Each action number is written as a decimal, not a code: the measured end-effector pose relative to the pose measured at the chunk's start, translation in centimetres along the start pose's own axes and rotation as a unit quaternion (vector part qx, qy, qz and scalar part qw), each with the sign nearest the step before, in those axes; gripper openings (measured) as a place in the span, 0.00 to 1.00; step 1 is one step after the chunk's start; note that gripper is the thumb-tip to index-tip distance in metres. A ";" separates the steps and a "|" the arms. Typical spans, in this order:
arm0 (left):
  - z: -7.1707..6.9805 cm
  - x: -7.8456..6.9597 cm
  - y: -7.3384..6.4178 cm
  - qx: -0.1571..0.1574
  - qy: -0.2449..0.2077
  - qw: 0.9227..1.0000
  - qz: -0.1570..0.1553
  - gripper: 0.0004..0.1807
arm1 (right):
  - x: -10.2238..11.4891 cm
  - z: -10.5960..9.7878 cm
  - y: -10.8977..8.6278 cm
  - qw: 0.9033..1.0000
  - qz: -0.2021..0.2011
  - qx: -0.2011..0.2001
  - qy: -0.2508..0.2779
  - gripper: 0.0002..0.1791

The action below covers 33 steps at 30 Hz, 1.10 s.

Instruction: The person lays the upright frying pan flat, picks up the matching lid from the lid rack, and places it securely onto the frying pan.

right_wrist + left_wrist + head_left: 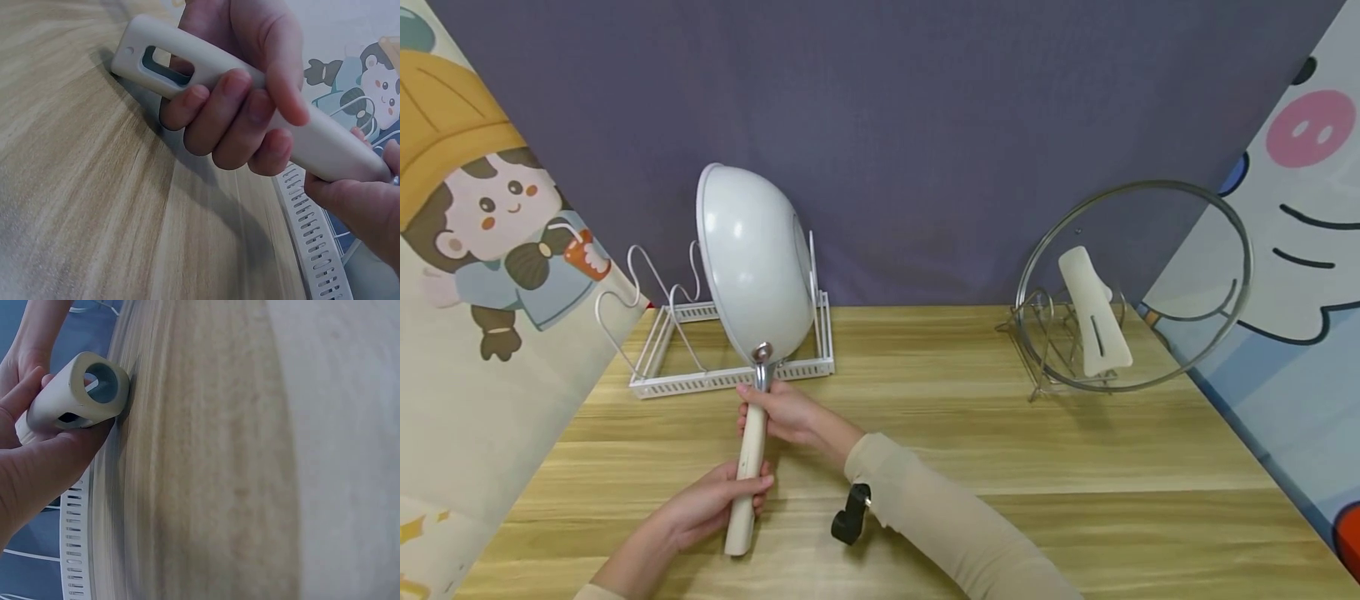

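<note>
A white wok [756,258] stands on its side in the white rack [730,379], its pale handle [751,450] slanting toward the person. Near the lower end of that handle, the left hand [711,504] wraps its fingers and thumb around it. The right hand [786,412] grips the handle's upper part, just below the metal neck [763,375]. Seen from the right wrist, the left hand's curled fingers [231,122] cross the handle below its slot. The handle's hollow end [103,384] faces the left wrist camera.
To the right, a glass lid [1247,258] with a cream handle [1096,317] stands upright in a small wire rack [1037,367]. Wood-grain tabletop [925,400] lies between the two racks. A purple backdrop [925,150] rises behind, with cartoon panels at both sides.
</note>
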State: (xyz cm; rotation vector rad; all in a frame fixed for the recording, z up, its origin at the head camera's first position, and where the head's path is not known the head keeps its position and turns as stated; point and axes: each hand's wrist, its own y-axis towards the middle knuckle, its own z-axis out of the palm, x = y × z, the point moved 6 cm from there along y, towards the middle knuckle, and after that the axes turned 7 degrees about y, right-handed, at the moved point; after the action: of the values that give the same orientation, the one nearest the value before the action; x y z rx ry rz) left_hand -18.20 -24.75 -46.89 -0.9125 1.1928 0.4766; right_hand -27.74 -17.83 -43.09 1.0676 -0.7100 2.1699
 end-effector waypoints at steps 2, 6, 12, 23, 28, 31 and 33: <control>0.0 0.0 0.0 0.001 -0.002 1.000 0.001 0.02 | 0.0 0.0 0.0 1.000 0.001 0.002 -0.002 0.06; -0.1 -0.1 -0.1 0.002 -0.007 1.000 0.005 0.03 | 0.1 -0.1 0.0 1.000 0.008 0.005 -0.003 0.06; -0.1 -0.2 0.0 0.008 -0.008 1.000 0.012 0.03 | 0.3 -0.1 0.0 1.000 0.011 0.007 0.000 0.07; 0.0 -0.2 0.1 0.026 -0.005 0.999 0.025 0.03 | 0.3 0.0 -0.2 1.000 0.007 -0.001 0.003 0.04; 0.0 -0.2 0.1 0.027 -0.006 0.999 0.028 0.03 | 0.1 0.0 0.0 1.000 0.004 0.006 0.007 0.02; 0.1 -0.3 0.1 0.032 -0.007 0.999 0.032 0.04 | 0.1 0.0 0.1 1.000 0.003 0.010 0.006 0.03; 0.2 -0.4 0.0 0.034 -0.006 0.999 0.034 0.04 | 0.0 0.0 0.1 1.000 0.004 0.010 0.004 0.03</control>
State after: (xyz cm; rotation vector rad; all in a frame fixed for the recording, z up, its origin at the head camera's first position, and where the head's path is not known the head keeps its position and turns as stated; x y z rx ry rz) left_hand -18.23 -24.50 -46.54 -0.8113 1.2257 0.4931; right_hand -27.88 -17.90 -43.09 1.0681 -0.6909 2.1906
